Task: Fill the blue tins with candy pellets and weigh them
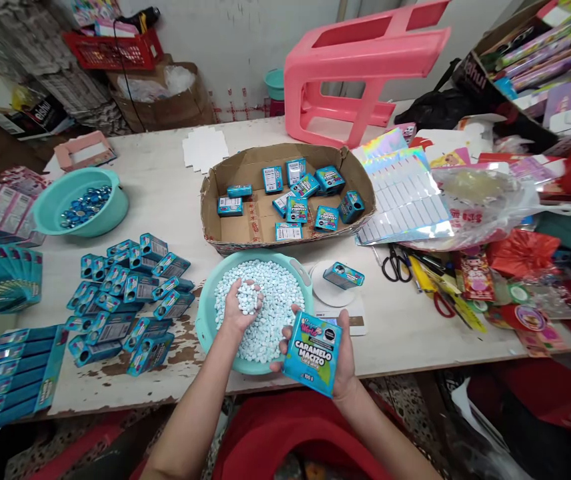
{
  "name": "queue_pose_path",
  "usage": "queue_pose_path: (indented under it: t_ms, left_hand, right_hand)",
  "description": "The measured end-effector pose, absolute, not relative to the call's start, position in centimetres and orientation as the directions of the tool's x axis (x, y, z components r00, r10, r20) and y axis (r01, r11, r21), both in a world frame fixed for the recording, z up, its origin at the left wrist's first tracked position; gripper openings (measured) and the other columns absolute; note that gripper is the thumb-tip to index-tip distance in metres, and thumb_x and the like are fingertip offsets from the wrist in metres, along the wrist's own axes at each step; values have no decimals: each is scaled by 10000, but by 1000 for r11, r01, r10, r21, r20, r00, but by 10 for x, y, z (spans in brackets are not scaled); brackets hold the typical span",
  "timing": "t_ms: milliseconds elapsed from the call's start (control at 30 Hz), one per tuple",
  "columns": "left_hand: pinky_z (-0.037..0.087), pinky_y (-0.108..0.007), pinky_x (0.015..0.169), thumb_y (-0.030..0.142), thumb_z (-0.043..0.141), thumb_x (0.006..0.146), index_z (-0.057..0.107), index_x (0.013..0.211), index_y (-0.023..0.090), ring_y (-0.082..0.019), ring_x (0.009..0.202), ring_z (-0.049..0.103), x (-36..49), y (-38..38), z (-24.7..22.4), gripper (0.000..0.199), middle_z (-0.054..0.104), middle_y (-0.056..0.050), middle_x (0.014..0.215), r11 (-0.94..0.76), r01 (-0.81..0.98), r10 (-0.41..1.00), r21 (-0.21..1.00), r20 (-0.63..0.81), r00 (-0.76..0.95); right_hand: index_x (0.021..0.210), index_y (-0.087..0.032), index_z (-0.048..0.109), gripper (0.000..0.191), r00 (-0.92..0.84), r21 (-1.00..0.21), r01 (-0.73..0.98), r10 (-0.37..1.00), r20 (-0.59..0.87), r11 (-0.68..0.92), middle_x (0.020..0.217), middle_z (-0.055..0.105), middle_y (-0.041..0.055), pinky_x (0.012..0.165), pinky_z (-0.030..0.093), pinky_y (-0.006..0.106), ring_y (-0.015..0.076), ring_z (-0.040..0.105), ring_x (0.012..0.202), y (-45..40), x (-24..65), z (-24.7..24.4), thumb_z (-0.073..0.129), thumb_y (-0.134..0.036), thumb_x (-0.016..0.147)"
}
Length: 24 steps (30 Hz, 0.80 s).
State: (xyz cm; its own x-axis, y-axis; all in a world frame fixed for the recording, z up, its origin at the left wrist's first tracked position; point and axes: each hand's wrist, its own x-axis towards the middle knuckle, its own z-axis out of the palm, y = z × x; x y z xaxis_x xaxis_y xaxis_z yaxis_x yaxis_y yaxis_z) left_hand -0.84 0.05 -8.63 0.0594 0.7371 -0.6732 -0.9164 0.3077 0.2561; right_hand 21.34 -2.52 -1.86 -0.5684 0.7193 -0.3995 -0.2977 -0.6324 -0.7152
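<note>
A teal basin (207,337) full of small pale blue candies (275,293) stands at the table's front edge. Over it, my left hand (241,308) is palm up with its fingers curled round a heap of the candies. My right hand (343,360) grips a blue and green candy box (313,353), front face up, just right of the basin's rim. Behind that hand, another blue box (344,275) rests on the round plate of a white scale (325,293). Beyond the basin, a cardboard tray (230,233) holds several blue boxes.
Several blue boxes (115,293) stand in rows at the left, near a teal bowl (100,227) of blue wrapped sweets. Flat cartons (15,373) lie further left. Scissors (396,264), silver sticker sheets (405,200) and plastic bags are at the right. A pink stool (300,67) stands behind.
</note>
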Motion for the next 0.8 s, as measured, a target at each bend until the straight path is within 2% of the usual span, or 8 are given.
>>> queue_pose_path:
  t_ms: [167, 267, 333, 400, 467, 533, 667, 800]
  left_hand:
    - [453, -221, 422, 315, 533, 800, 541, 875, 172, -150, 556, 593, -1, 6, -86, 162, 614, -45, 730, 304, -913, 712, 272, -702, 28]
    - [348, -179, 345, 288, 522, 791, 515, 803, 169, -112, 439, 514, 2, 8, -85, 119, 561, -17, 631, 323, -909, 711, 263, -701, 50]
    - [322, -176, 332, 279, 523, 781, 505, 773, 169, -107, 418, 496, 2, 7, -80, 112, 547, -12, 608, 316, -908, 718, 275, -695, 39]
    - [312, -175, 330, 275, 528, 772, 500, 754, 170, -105, 411, 491, 1, 6, -68, 110, 542, -8, 600, 296, -908, 729, 297, -684, 14]
    - [309, -173, 333, 278, 539, 764, 503, 747, 174, -102, 413, 491, 2, 5, -49, 111, 543, -2, 603, 261, -905, 761, 335, -649, -20]
    - [321, -177, 344, 292, 559, 751, 513, 750, 176, -101, 425, 501, 6, 5, -26, 125, 551, 3, 617, 203, -895, 804, 398, -590, -79]
    - [426, -227, 437, 367, 598, 730, 531, 725, 166, -129, 496, 563, 23, 9, 6, 212, 564, 2, 614, 61, -822, 852, 567, -459, -253]
    - [489, -269, 547, 392, 632, 714, 532, 714, 156, -158, 593, 619, 36, 12, 5, 257, 603, -7, 661, 20, -753, 817, 658, -445, -368]
  right_hand:
    - [1042, -203, 593, 953, -654, -478, -400, 609, -448, -782, 889, 648, 117, 642, 485, 399, 242, 594, 737, -33, 209, -30, 139, -926, 619]
    - [910, -216, 602, 789, -632, -368, -471, 598, -493, -802, 775, 623, 52, 611, 480, 333, 183, 561, 633, -25, 208, -34, 379, -904, 595]
    - [909, -219, 594, 623, -548, -469, -443, 645, -533, -764, 728, 612, 11, 615, 478, 304, 158, 556, 608, -17, 207, -34, 627, -757, 595]
    - [945, -221, 587, 533, -455, -652, -300, 705, -544, -696, 733, 621, -8, 630, 479, 294, 158, 572, 628, -8, 206, -31, 786, -550, 576]
    - [952, -219, 592, 508, -380, -820, -90, 781, -496, -565, 755, 627, -10, 649, 479, 300, 173, 586, 669, -1, 203, -29, 830, -434, 557]
    - [938, -219, 604, 483, -307, -933, 93, 881, -359, -348, 828, 625, 3, 714, 477, 322, 202, 596, 774, 4, 197, -27, 829, -413, 557]
    - [986, -221, 588, 469, -255, -952, 297, 967, -10, 69, 985, 602, 35, 844, 443, 365, 239, 562, 961, 3, 177, -30, 808, -382, 605]
    - [943, -213, 574, 397, -258, -883, 413, 959, 120, 222, 916, 608, 34, 805, 447, 375, 243, 560, 915, -1, 163, -32, 799, -342, 643]
